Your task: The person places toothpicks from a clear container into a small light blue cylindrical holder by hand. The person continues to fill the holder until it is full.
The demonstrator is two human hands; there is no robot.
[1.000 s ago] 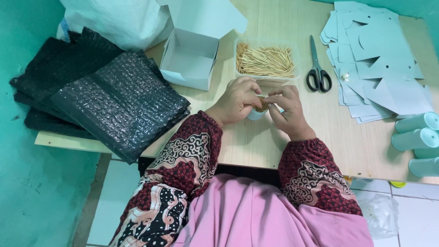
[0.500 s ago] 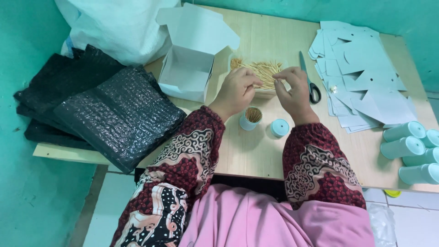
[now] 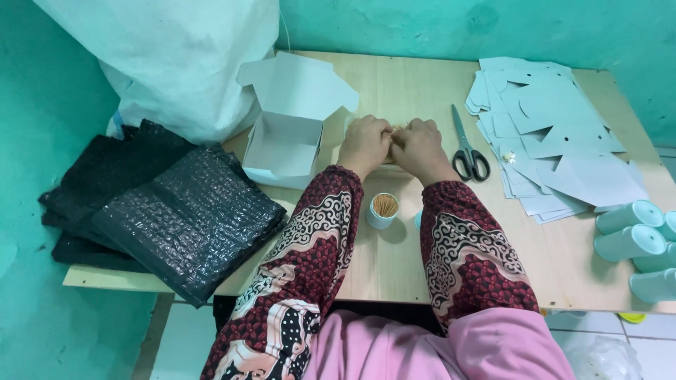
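Just behind the small tub, toothpicks are best gathered evenly, pinched between the closed fingers of the left hand and the right hand.

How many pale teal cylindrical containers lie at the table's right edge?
4 visible: top, one partly cut off beside it, middle, bottom. More may lie outside the frame.

Left hand and right hand curled together, knuckles up, fingertips meeting

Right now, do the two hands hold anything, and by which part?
The left hand and right hand together pinch a small bundle of thin wooden sticks between them. Which part they grip cannot be told; the fingers hide it.
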